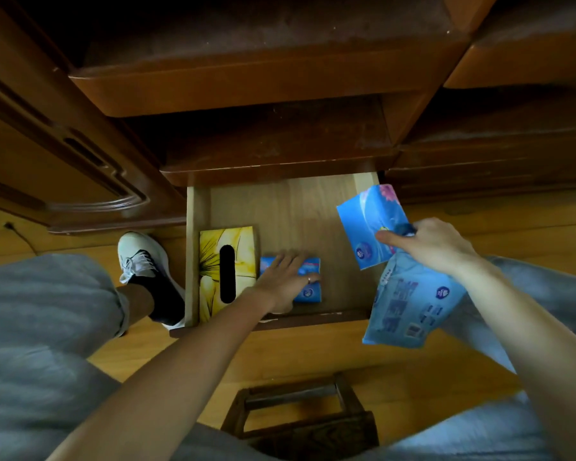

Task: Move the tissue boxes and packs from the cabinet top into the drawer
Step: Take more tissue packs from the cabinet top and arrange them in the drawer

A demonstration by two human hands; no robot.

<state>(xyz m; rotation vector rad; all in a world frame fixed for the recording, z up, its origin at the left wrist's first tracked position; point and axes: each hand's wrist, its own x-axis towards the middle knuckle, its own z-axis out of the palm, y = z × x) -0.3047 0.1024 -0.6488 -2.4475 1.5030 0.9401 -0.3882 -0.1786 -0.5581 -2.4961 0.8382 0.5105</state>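
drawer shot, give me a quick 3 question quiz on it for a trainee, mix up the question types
1. True or false: the yellow flower tissue box lies in the drawer against its left wall.
2. What does the left hand rest on? A) the yellow flower tissue box B) a small blue tissue pack C) the bare drawer floor
3. How many blue tissue packs does the right hand hold, and are they already down in the drawer?

Key
1. True.
2. B, with the fingers laid flat on top of it.
3. Two: an upper blue pack and a lower blue pack, both held up, not set down in the drawer.
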